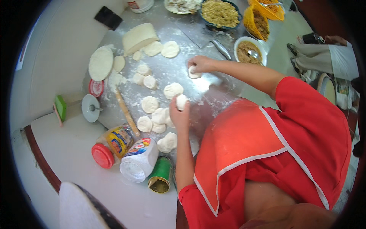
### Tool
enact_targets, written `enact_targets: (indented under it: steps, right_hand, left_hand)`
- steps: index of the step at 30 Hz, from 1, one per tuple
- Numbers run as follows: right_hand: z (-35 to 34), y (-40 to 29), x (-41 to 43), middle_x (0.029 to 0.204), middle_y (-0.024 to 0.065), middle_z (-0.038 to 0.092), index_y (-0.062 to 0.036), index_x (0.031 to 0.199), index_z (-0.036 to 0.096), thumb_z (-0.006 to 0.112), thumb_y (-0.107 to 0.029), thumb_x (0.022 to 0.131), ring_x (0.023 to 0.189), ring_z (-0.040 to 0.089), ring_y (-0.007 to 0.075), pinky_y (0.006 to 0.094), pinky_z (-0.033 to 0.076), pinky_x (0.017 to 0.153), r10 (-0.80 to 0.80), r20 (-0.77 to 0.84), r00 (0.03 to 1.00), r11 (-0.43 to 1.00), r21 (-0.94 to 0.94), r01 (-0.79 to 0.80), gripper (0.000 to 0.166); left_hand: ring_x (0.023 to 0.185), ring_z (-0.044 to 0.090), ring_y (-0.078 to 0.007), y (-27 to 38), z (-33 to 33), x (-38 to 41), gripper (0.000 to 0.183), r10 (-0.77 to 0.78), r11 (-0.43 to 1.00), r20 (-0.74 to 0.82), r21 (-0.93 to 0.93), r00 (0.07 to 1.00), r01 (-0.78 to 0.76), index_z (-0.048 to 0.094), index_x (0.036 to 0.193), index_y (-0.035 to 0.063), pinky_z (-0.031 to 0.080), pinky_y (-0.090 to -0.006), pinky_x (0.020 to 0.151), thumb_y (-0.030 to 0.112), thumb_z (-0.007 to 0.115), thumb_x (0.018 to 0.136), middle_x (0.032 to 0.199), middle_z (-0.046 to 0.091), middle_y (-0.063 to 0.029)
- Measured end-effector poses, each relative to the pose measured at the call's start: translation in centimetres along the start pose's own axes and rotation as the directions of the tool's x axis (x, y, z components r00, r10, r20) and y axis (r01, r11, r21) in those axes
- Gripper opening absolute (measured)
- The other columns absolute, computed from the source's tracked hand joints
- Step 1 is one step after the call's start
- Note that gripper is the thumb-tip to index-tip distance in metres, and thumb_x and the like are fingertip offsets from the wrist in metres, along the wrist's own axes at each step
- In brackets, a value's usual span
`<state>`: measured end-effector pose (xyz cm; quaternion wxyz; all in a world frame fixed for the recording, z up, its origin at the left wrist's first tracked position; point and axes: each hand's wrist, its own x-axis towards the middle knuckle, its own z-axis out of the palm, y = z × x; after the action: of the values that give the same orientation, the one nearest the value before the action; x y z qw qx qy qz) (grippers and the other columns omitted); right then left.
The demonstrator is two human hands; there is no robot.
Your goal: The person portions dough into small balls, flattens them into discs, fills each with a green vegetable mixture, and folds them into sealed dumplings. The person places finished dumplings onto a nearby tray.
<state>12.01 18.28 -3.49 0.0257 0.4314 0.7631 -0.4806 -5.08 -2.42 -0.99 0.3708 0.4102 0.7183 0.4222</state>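
Note:
My left hand (179,116) grips a smooth white dough ball (182,102) between thumb and fingers, just above the floury metal table. Farther along the table, my right hand (201,64) has its fingers on a small dough piece (195,73), which it holds at the tabletop. Around my left hand lie several soft dough rounds, among them a flattened one (150,104) and a puffy one (173,90). A stacked cluster (167,142) sits nearer my left forearm. Three small dough pieces (144,76) touch each other across from my hands.
A wooden rolling pin (127,111) lies beside plastic jars (140,159) and a green can (160,174). A large dough slab (139,38) rests near the wall. A bowl of filling (249,51), a metal-handled scraper (221,49) and yellow baskets (256,24) stand right. Another person (320,57) is beyond.

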Motion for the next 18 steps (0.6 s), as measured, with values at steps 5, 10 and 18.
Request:
enact_targets:
  steps: [5,10,18]
  right_hand:
    - [4.9,1.7,-5.1,0.124,0.0144,0.054,-0.0071,0.111,0.059,0.064,-0.030,0.080,0.113,0.052,0.0315,0.0420,0.043,0.093,-0.417,-0.492,0.764,0.879,-0.432,0.202,0.039]
    - [7.6,3.3,-7.8,0.131,0.0103,0.050,-0.0073,0.114,0.055,0.060,-0.015,0.079,0.118,0.050,0.0281,0.0411,0.040,0.097,-0.500,-0.345,0.794,0.816,-0.495,0.298,0.036]
    - [7.1,4.2,-8.8,0.140,0.0106,0.043,-0.0063,0.130,0.046,0.056,-0.024,0.086,0.129,0.042,0.0251,0.0425,0.034,0.106,-0.531,-0.430,0.730,0.712,-0.694,0.109,0.049]
  left_hand:
    - [0.115,0.051,-0.0332,0.5,4.8,-3.3,0.045,0.482,0.622,0.201,0.608,0.853,-0.494,0.057,0.115,0.0017,0.040,-0.0439,0.097,0.023,0.069,0.077,0.119,0.055,-0.0166]
    - [0.116,0.050,-0.0340,-4.4,5.9,-4.0,0.038,0.481,0.654,0.253,0.534,0.840,-0.536,0.057,0.117,0.0027,0.039,-0.0442,0.100,0.013,0.063,0.081,0.125,0.054,-0.0155]
    - [0.128,0.041,-0.0336,-2.3,7.8,-3.3,0.046,0.506,0.468,0.327,0.674,0.799,-0.572,0.050,0.129,0.0069,0.031,-0.0491,0.106,0.022,0.059,0.086,0.137,0.046,-0.0133]
